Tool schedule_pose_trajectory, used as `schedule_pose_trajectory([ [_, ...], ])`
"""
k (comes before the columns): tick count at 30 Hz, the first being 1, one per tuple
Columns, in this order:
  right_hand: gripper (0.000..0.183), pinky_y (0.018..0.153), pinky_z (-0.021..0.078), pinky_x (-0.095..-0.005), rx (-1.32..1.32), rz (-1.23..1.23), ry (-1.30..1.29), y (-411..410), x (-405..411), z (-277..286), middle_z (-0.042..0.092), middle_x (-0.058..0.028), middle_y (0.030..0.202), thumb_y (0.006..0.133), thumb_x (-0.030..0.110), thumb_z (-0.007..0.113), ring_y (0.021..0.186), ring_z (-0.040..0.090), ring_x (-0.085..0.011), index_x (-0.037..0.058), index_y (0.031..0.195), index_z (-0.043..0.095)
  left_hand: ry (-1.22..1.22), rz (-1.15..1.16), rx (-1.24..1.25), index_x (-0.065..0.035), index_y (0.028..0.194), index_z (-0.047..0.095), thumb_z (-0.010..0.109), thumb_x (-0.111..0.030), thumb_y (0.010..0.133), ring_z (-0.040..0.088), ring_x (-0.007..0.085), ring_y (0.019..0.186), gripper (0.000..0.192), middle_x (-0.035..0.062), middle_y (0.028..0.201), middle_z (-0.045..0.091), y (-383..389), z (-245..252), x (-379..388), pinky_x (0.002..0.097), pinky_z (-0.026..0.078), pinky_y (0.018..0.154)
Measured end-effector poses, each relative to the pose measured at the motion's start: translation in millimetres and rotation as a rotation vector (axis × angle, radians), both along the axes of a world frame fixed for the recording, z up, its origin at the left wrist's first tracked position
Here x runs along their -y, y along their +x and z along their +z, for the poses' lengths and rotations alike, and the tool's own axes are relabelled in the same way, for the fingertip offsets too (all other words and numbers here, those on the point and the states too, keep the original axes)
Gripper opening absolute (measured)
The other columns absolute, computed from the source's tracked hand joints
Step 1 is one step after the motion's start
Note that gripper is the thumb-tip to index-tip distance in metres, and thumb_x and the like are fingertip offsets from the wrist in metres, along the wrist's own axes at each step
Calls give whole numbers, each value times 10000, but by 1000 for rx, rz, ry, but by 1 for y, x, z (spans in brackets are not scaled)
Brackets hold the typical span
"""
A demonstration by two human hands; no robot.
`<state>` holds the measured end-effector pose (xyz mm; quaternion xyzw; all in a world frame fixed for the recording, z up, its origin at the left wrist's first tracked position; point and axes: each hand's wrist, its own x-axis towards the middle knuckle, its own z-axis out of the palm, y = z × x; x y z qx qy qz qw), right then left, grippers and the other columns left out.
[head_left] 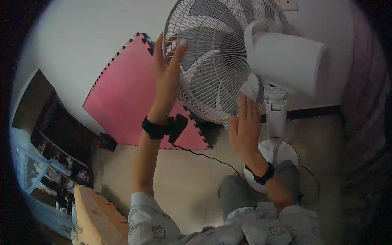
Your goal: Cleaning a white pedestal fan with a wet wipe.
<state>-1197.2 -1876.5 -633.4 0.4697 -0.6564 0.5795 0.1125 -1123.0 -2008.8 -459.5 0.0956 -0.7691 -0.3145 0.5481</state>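
A white pedestal fan (pixel 284 61) stands before me with the back of its head turned my way. Its wire guard (pixel 211 104) surrounds grey blades (pixel 202 46). My left hand (pixel 167 67) grips the guard's left rim, thumb on the near side and the other fingers partly hidden behind the wires. Under the motor housing, my right hand (pixel 247 131) presses a white cloth or tissue (pixel 251 86) against the back of the guard with outstretched fingers. The fan's post (pixel 276 122) rises just right of that hand from a round white base (pixel 289 150).
Pink foam mats (pixel 122 92) lean on the wall (pixel 92 36). A black cord (pixel 208 156) runs from a dark device (pixel 178 127) strapped to my left wrist. A cardboard box (pixel 95 214) and a cluttered shelf (pixel 58 168) are at left, a dark curtain (pixel 364 92) at right.
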Motion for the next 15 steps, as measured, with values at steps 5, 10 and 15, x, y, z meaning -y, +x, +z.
schedule_pose_trajectory([
  [5, 564, 1083, 212, -486, 8, -23, -17, -6, 11, 0, 322, -267, 1396, 883, 143, 430, 1289, 288, -443, -22, 1399, 272, -19, -49, 12, -32, 1327, 395, 652, -247, 854, 544, 178, 1005, 579, 115, 1159, 519, -3, 3, 6, 297, 444, 849],
  [10, 515, 1093, 195, -464, 50, -37, -75, -9, 17, 6, 321, -239, 1412, 925, 172, 366, 1301, 292, -404, -13, 1398, 282, 10, -2, 4, -31, 1329, 396, 662, -252, 848, 546, 175, 988, 592, 116, 1164, 520, 0, -1, -1, 296, 446, 831],
  [15, 499, 1096, 193, -444, 92, -28, -140, -7, 21, 12, 323, -225, 1414, 950, 202, 327, 1304, 300, -378, -18, 1396, 285, 32, 5, -10, -26, 1328, 394, 675, -254, 837, 543, 174, 988, 610, 127, 1166, 516, -2, 4, -7, 297, 449, 823],
])
